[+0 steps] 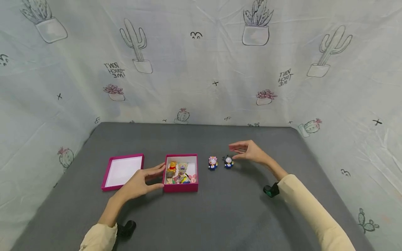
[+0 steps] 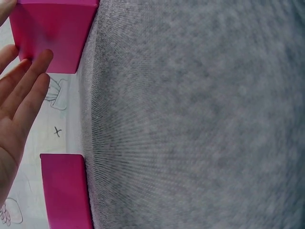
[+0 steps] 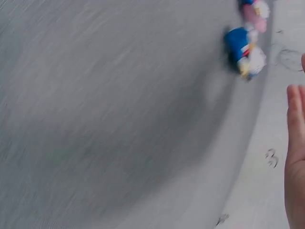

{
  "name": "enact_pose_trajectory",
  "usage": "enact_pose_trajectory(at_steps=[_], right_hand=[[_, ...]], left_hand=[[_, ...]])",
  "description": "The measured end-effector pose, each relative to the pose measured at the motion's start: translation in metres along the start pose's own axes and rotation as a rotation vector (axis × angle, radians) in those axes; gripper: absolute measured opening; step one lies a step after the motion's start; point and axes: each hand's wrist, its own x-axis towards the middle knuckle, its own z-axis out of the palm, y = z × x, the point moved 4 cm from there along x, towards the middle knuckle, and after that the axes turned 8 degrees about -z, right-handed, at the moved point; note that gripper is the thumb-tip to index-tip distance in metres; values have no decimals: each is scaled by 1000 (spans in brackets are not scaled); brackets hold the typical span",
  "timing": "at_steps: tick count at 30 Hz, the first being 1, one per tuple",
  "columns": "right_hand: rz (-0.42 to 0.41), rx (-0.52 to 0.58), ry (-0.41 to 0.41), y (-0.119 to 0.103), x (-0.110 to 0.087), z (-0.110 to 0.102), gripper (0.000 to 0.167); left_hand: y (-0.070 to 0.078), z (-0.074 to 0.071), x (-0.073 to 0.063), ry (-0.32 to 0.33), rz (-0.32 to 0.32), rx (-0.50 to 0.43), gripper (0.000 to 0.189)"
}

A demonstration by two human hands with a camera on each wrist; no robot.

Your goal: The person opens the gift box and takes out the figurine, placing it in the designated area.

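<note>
Blue, dark-topped figurine point(image 1: 228, 162): stood upright, just below-left of the nearer, right grip point(image 1: 251, 152).
Right grip: thumb and fingers hung apart.

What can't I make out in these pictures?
Head view: the exact count of small multicoloured figurines inside the open square magenta box; they are tiny and overlap.
Left wrist view: the box's inside, hidden by its outer wall.
Right wrist view: the face of the blue-bodied, white-headed toy, blurred; part of the bare right hand, cut off by the right edge.
</note>
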Motion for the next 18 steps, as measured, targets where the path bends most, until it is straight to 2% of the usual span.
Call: enact_pose_trajectory(at_steps=[3, 6, 18], right_hand=[[-55, 85, -18, -6, 8, 9, 46], [-80, 161, -91, -12, 19, 23, 43], [63, 435, -537, -38, 78, 78, 41]], left_hand=[[0, 0, -1, 0, -8, -5, 73], [0, 1, -2, -5, -7, -14, 72], [0, 4, -2, -10, -3, -31, 71]])
